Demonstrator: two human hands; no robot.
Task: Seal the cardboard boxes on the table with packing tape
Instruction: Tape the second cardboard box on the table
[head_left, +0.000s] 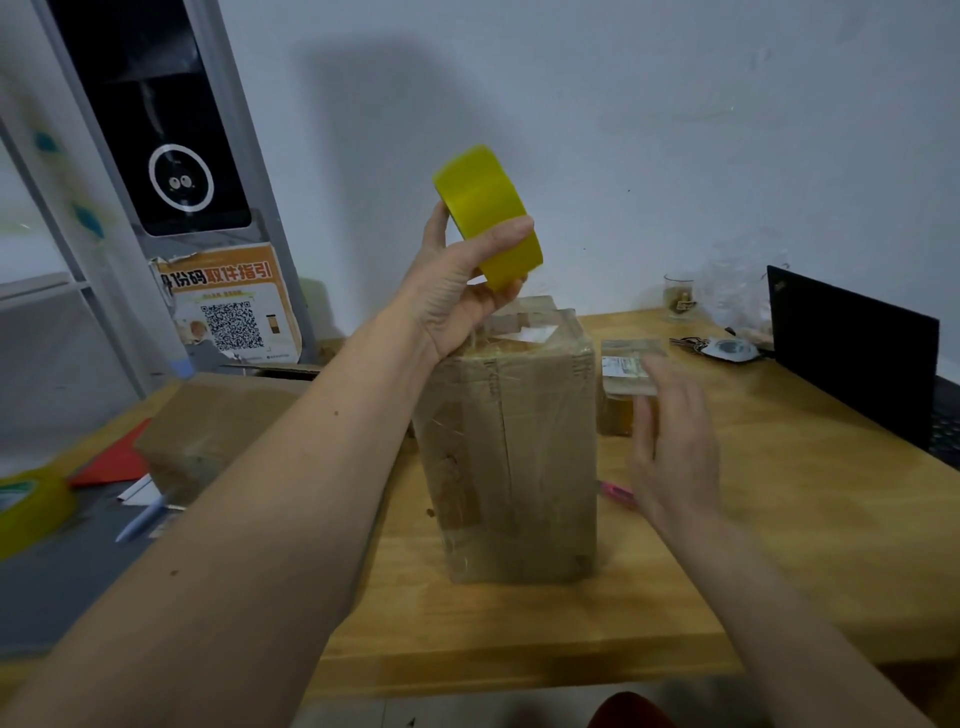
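A tall cardboard box (519, 457) stands upright in the middle of the wooden table (779, 545), wrapped in clear tape. My left hand (457, 291) holds a yellow tape roll (488, 213) above the box's top far edge, and a strip of tape runs from the roll down to the box. My right hand (670, 441) hovers blurred just right of the box, fingers apart, holding nothing. A small taped box (623, 384) sits behind my right hand. Another cardboard box (208, 431) lies to the left.
A second yellow tape roll (31, 504) lies at the far left, near a red sheet (119, 457) and a pen (140, 519). A pink cutter (618, 491) lies right of the tall box. A black laptop (857, 358), keys (727, 349) and a glass (679, 296) occupy the back right.
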